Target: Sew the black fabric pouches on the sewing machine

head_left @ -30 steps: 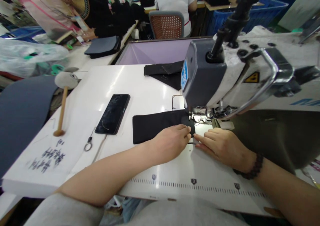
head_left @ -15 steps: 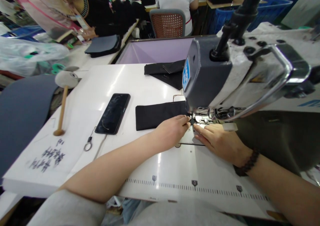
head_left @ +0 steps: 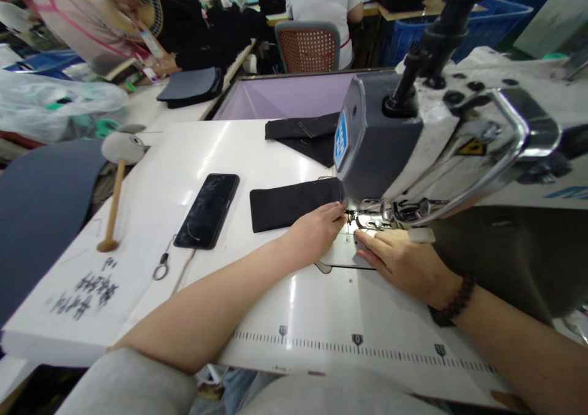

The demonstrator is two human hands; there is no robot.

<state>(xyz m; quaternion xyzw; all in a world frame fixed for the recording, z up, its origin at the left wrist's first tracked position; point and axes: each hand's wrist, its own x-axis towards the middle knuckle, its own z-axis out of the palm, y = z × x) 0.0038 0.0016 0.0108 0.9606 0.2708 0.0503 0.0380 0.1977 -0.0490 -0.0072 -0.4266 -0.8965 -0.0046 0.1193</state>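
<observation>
My left hand has its fingers closed on the right end of a folded black fabric piece, just left of the sewing machine's presser foot. The strip lies on the white table, and its far right edge is hidden behind the machine head. On the metal needle plate, right of the foot, rests my right hand, its fingers stretched out and lying flat. No fabric shows under those fingertips. A dark bead bracelet circles the right wrist.
Another black fabric piece lies behind the strip. To the left are a phone with a ring strap and a wooden-handled tool with a pale round head. A co-worker sits beyond a chair. A ruler scale runs along the front edge.
My left hand and the black fabric have shifted slightly back and left, away from the presser foot, baring more of the needle plate. My right hand has stayed nearly still.
</observation>
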